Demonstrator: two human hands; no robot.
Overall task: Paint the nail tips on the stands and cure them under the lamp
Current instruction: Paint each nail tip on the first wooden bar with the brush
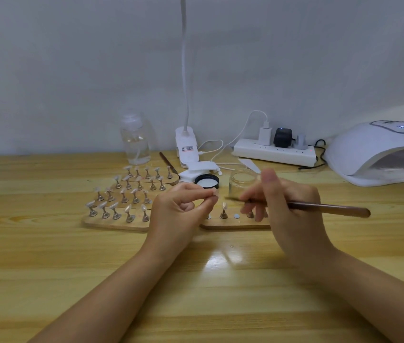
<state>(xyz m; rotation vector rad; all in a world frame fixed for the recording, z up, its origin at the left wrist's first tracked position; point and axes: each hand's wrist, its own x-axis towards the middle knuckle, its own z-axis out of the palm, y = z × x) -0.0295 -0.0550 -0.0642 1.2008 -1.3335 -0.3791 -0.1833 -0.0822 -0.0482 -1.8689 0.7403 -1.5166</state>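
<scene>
My left hand [179, 209] pinches a small nail tip on its stand [214, 193] between thumb and fingertips, lifted above a wooden base [233, 225]. My right hand [287, 206] grips a brown-handled brush [329, 208]; its bristle end points left toward the held tip, a short gap away. One stand with a tip [223, 211] remains upright on that base beside a bare round magnet spot [237, 216]. Several more bases with rows of tipped stands [121, 206] lie to the left. The white curing lamp [381, 154] sits at the far right.
A small open glass jar [241, 180] and its black lid [207, 181] stand just behind my hands. Farther back are a clear pump bottle [135, 139], a clip desk lamp [186, 147], a second brush [168, 163] and a power strip [273, 151] with cables.
</scene>
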